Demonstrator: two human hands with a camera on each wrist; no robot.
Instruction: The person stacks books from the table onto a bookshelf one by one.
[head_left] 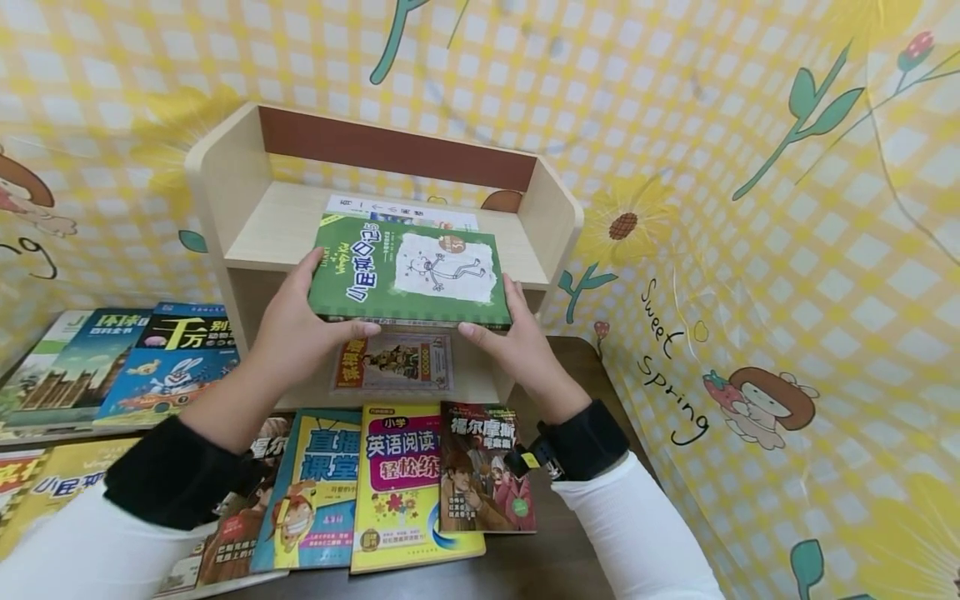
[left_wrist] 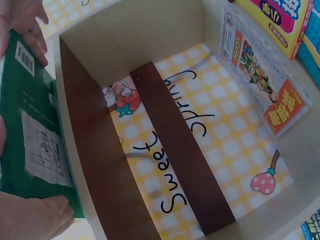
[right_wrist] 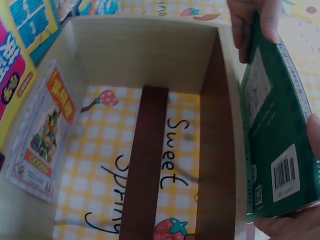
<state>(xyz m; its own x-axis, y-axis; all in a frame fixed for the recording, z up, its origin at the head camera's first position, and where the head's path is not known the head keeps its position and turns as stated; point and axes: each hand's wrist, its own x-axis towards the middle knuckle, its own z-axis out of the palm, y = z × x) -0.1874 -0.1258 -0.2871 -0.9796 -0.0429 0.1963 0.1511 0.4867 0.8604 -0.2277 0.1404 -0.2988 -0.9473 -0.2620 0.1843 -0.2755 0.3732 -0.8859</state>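
Observation:
A green book (head_left: 420, 271) with a stick-figure drawing on its cover is held between both hands at the upper shelf. My left hand (head_left: 303, 321) grips its left end, thumb along the near edge. At the other end my right hand (head_left: 517, 337) holds it the same way. In both wrist views the green book's back (right_wrist: 280, 135) with a barcode shows beside the shelf board. Behind it on the upper board lies a white-covered book (head_left: 405, 208), partly hidden by the green one. The small wooden bookshelf (head_left: 232, 183) stands against the patterned cloth.
A red-and-white book (head_left: 397, 364) lies in the lower compartment. In front of the shelf lie a blue book (head_left: 318, 487), a yellow book (head_left: 401, 533) and a brown detective book (head_left: 487, 475). More books (head_left: 112, 367) cover the left side. Patterned cloth (head_left: 750, 333) hangs behind and right.

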